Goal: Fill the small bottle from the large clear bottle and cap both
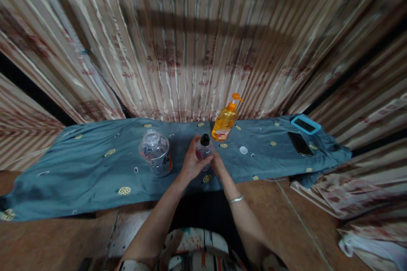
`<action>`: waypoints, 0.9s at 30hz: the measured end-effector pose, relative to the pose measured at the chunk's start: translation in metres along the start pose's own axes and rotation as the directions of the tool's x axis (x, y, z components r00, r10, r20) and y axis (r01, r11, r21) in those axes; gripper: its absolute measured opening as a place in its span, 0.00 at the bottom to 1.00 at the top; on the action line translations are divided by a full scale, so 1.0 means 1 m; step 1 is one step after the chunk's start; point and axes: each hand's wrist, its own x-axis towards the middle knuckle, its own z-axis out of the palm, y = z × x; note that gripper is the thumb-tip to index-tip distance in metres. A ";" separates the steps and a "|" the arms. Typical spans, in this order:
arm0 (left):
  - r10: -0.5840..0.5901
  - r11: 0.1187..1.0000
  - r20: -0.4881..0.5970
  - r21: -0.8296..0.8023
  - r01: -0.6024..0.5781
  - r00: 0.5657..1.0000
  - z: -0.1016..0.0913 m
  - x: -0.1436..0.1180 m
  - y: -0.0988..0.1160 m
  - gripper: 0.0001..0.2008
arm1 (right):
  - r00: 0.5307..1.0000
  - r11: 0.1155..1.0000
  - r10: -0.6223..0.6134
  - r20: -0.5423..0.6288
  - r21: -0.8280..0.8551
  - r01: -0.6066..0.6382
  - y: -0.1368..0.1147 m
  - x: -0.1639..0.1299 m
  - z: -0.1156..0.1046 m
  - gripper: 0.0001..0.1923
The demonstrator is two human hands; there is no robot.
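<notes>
Between my two hands stands a small clear bottle (pixel 206 149) with a black cap, upright over the cloth at the table's front. My left hand (pixel 192 160) wraps its left side, with the thumb lying across the front. My right hand (pixel 216 161) closes on the right side, its fingers partly hidden behind the bottle. Just behind and to the right is a pump bottle (pixel 224 123) of orange-yellow liquid with an orange pump head. To the left sits a large clear plastic tub (pixel 159 163) with dark printing, a domed clear piece (pixel 151 137) on its top.
A blue-green patterned cloth (pixel 85 169) covers the long narrow table. Right of the bottles lies a small white disc (pixel 243 150). Farther right are a black phone (pixel 300 143) and a blue-framed device (pixel 305 124). A pleated curtain (pixel 178 42) hangs directly behind the table.
</notes>
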 end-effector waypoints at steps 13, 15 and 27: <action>0.090 0.988 -0.096 0.136 -0.077 0.991 0.011 -0.001 -0.009 0.39 | 0.969 0.929 -0.194 -0.151 -0.345 0.133 -0.014 -0.061 0.000 0.22; 0.118 0.984 -0.034 0.138 -0.113 0.992 0.005 -0.005 -0.011 0.42 | 0.974 0.915 -0.155 -0.167 -0.395 0.078 -0.003 -0.059 0.001 0.22; 0.086 0.970 -0.091 0.234 -0.063 0.992 -0.013 -0.011 0.000 0.31 | 0.975 0.868 -0.196 -0.104 -0.480 0.123 0.002 -0.075 0.011 0.19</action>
